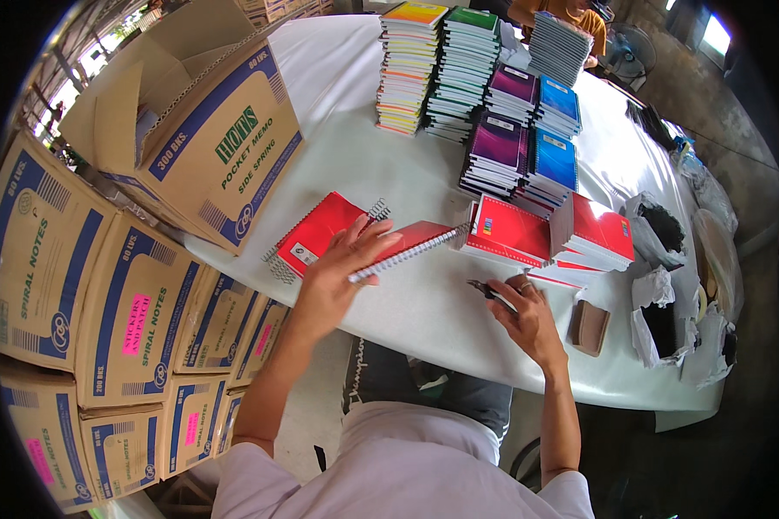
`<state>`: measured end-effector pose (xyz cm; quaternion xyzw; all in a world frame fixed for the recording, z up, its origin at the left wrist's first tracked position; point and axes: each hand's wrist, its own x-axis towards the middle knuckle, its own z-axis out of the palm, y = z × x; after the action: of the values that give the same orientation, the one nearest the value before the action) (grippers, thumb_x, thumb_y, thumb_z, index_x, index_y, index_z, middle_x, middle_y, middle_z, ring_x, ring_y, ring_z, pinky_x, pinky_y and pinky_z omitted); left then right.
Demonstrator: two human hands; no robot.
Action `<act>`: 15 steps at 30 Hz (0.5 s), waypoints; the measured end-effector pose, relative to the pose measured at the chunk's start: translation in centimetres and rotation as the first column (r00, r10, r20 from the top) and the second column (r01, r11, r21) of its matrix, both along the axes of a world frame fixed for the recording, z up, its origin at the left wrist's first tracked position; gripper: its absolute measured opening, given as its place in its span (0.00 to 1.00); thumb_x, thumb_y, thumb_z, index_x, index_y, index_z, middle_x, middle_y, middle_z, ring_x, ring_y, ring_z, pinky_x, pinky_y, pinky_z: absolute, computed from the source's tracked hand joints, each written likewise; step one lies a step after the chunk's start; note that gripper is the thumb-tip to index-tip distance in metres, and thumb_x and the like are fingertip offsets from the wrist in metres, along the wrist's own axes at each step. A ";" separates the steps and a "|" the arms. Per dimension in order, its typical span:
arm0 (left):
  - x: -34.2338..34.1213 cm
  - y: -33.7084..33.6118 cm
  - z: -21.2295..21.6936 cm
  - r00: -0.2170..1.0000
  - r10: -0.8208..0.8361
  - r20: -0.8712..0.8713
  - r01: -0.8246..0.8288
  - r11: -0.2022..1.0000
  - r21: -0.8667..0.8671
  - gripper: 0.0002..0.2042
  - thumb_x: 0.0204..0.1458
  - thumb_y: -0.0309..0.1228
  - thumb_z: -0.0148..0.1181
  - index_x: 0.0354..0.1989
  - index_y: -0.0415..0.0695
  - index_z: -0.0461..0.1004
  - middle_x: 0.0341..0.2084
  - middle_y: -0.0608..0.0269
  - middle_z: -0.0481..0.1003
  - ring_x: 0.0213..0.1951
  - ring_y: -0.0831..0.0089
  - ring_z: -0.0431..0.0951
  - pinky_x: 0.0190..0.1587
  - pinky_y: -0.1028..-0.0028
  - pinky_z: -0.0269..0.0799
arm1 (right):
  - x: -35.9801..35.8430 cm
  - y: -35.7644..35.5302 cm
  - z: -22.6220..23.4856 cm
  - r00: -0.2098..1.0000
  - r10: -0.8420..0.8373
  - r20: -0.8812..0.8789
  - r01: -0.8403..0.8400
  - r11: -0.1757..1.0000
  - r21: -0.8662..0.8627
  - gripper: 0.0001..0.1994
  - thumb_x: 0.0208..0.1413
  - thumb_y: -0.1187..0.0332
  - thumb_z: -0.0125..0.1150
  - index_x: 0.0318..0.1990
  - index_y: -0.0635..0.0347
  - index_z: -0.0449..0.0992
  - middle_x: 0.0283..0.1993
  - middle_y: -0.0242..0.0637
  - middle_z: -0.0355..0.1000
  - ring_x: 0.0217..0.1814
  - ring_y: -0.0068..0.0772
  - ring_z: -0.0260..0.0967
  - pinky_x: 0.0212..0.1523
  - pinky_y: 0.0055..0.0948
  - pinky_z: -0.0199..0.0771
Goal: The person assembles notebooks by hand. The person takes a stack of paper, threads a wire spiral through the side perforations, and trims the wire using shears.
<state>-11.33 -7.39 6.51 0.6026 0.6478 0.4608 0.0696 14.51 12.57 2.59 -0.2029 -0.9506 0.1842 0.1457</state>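
My left hand (336, 275) is closed on a red spiral notebook (417, 235), held tilted above the white tabletop with its wire spine toward me. Just behind and left of that hand lie more red spiral notebooks (325, 223), coils showing at both ends. Wrapped around a small pair of pliers (485, 289) with dark handles, my right hand (528, 318) rests low over the table near its front edge. Beyond it stand two stacks of red notebooks (512, 227), side by side, and the held notebook's far end reaches close to the left one.
Tall stacks of yellow notebooks (404, 73), green notebooks (464, 78), purple notebooks (496, 147) and blue notebooks (556, 160) stand farther back. An open carton (225, 147) and piled cartons (138, 307) flank the left. At right are a small cardboard tray (590, 327) and torn wrappings (679, 303). Another person (550, 10) is behind.
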 end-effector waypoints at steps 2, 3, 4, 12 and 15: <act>-3.2 -0.6 -1.1 0.901 -0.281 0.331 0.257 0.960 0.115 0.29 0.51 0.22 0.60 0.65 0.46 0.67 0.65 0.58 0.65 0.69 0.59 0.60 0.71 0.57 0.47 | -1.4 -0.4 0.1 0.985 0.016 -0.174 -0.014 1.000 0.012 0.22 0.53 0.66 0.67 0.57 0.54 0.75 0.58 0.44 0.67 0.50 0.41 0.69 0.48 0.36 0.70; -4.5 -0.7 -2.3 0.798 -0.412 0.441 0.372 0.911 0.177 0.28 0.54 0.25 0.60 0.66 0.44 0.65 0.67 0.55 0.63 0.72 0.61 0.53 0.73 0.58 0.42 | -3.2 -1.9 1.1 0.952 -0.023 -0.306 -0.067 0.958 -0.280 0.24 0.52 0.68 0.68 0.58 0.54 0.74 0.60 0.44 0.66 0.50 0.42 0.70 0.47 0.36 0.71; -5.1 -0.6 -2.4 0.784 -0.456 0.421 0.423 0.889 0.175 0.28 0.55 0.28 0.60 0.66 0.44 0.64 0.67 0.55 0.63 0.72 0.61 0.53 0.73 0.59 0.42 | -4.8 -3.2 1.6 0.906 -0.103 -0.411 -0.149 0.830 -0.538 0.25 0.50 0.70 0.69 0.58 0.54 0.74 0.62 0.45 0.65 0.50 0.42 0.71 0.47 0.35 0.72; -10.9 -0.4 0.0 0.649 0.192 0.736 -0.168 0.980 -0.108 0.34 0.59 0.52 0.55 0.69 0.44 0.60 0.67 0.54 0.62 0.69 0.65 0.58 0.70 0.64 0.51 | -16.3 -9.0 2.3 0.803 0.144 -0.579 -0.136 0.989 0.058 0.25 0.52 0.71 0.68 0.60 0.54 0.72 0.59 0.42 0.69 0.49 0.42 0.73 0.49 0.36 0.74; -13.8 -1.9 -0.9 0.685 0.155 0.712 0.087 0.952 -0.292 0.30 0.61 0.45 0.57 0.69 0.47 0.60 0.65 0.57 0.65 0.63 0.72 0.65 0.66 0.71 0.57 | -17.9 -11.0 2.4 0.865 0.355 -0.355 -0.341 0.934 0.104 0.19 0.51 0.75 0.65 0.53 0.53 0.78 0.55 0.42 0.72 0.52 0.43 0.72 0.51 0.39 0.73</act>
<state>-25.13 -9.28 5.59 0.3399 0.6406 0.5580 0.4034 -3.40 1.55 4.97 0.0129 -0.9305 0.2244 0.2893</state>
